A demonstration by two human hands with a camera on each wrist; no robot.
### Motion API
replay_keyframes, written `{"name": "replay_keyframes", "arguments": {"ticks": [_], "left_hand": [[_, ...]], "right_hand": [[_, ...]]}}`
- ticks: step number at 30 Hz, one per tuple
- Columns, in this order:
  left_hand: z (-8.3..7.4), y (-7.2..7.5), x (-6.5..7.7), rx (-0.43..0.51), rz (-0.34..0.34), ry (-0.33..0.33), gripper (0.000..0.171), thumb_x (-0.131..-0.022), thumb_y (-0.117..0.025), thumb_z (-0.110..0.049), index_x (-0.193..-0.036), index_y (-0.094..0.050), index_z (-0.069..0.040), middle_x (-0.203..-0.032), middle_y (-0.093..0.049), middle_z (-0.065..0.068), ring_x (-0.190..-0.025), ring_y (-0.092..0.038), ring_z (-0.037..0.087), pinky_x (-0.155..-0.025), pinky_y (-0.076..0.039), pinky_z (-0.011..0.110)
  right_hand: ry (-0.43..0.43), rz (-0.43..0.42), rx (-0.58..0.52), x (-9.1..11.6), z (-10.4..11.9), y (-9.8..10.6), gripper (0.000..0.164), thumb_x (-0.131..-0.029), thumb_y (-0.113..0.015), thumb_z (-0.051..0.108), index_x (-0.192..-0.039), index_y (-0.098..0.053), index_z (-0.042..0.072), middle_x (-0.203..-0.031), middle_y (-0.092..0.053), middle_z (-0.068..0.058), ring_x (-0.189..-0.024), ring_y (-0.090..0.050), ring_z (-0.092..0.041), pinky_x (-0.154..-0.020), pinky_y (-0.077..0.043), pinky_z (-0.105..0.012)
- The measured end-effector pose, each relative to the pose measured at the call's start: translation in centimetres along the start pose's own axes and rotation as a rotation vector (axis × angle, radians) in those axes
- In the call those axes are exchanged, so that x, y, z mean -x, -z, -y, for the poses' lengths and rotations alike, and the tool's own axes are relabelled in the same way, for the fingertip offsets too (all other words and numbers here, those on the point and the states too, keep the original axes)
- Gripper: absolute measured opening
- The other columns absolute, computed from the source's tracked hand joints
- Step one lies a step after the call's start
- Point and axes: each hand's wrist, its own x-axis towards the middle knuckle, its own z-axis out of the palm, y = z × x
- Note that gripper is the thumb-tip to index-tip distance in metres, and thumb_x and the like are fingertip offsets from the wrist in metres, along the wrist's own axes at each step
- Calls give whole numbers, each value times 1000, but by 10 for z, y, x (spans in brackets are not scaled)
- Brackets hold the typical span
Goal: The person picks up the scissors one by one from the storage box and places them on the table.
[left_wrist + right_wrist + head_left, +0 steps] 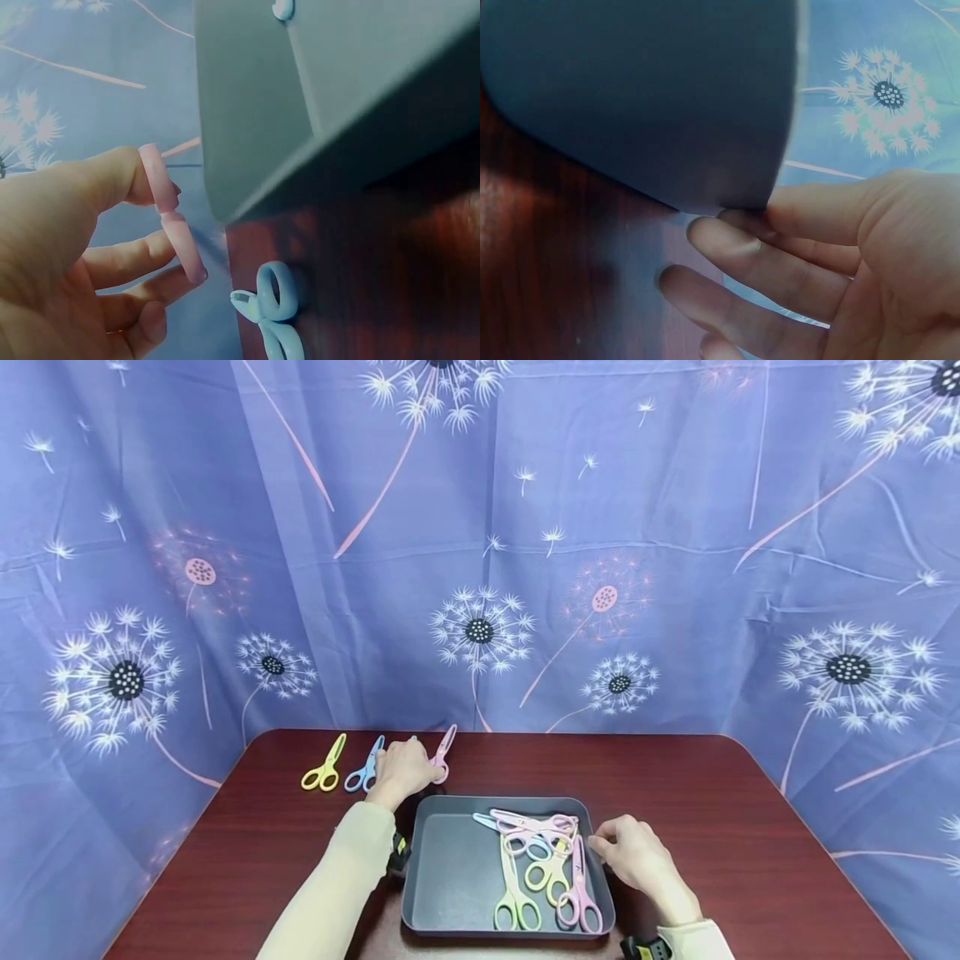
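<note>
My left hand [405, 768] is beyond the tray's back left corner, pinching the handle loops of pink scissors [444, 752]. In the left wrist view the pink loops [169, 206] sit between thumb and fingers. Blue scissors [364, 770] lie just left of that hand, and a second light blue tip [413, 738] peeks out behind it. My right hand [637, 856] is at the dark grey tray's [450, 935] right side. Its thumb and a finger hold the rim, as the right wrist view shows at the tray's edge [784, 142].
Inside the tray's right half lie several scissors: pink [577, 893], yellow [553, 872], yellow-green [513, 893] and light blue [483, 820], partly overlapping. Yellow scissors [324, 768] rest on the table's far left. A blue dandelion-print curtain [540, 552] hangs behind the brown table [750, 843].
</note>
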Motion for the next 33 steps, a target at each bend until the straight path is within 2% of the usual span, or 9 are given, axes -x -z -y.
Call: {"name": "replay_keyframes", "arguments": {"ticks": [7, 18, 29, 33], "left_hand": [[-4, -1, -5, -27, 50, 3, 36, -66, -76, -43, -64, -57, -12, -77, -59, 7, -79, -60, 29, -78, -41, 50], [-11, 0, -9, -36, 112, 38, 30, -58, -76, -35, -68, -60, -12, -86, -65, 11, -84, -60, 30, -79, -39, 49], [-11, -5, -18, -60, 179, 73, 32, -64, -79, -39, -68, -60, -13, -81, -59, 8, -88, -57, 31, -87, -36, 51], [-14, -7, -22, -60, 192, 84, 36, -65, -80, -42, -72, -61, -13, -87, -61, 10, -92, -58, 32, -87, -36, 51]], "right_hand": [[-7, 0, -3, 1, 1, 1, 20, -88, -68, 19, -67, -67, 19, -58, -56, 5, -54, -54, -11, -53, -40, -35], [-9, 7, -11, 1, 1, 1, 18, -88, -67, 20, -70, -68, 18, -62, -59, 5, -54, -55, -11, -54, -40, -35], [-2, -7, 7, -2, 1, -1, 19, -87, -67, 20, -68, -67, 19, -61, -59, 6, -55, -54, -11, -55, -40, -35], [-6, 0, 4, -1, 0, -1, 19, -87, -68, 19, -69, -67, 19, -61, -58, 5, -54, -54, -11, -54, -40, -35]]}}
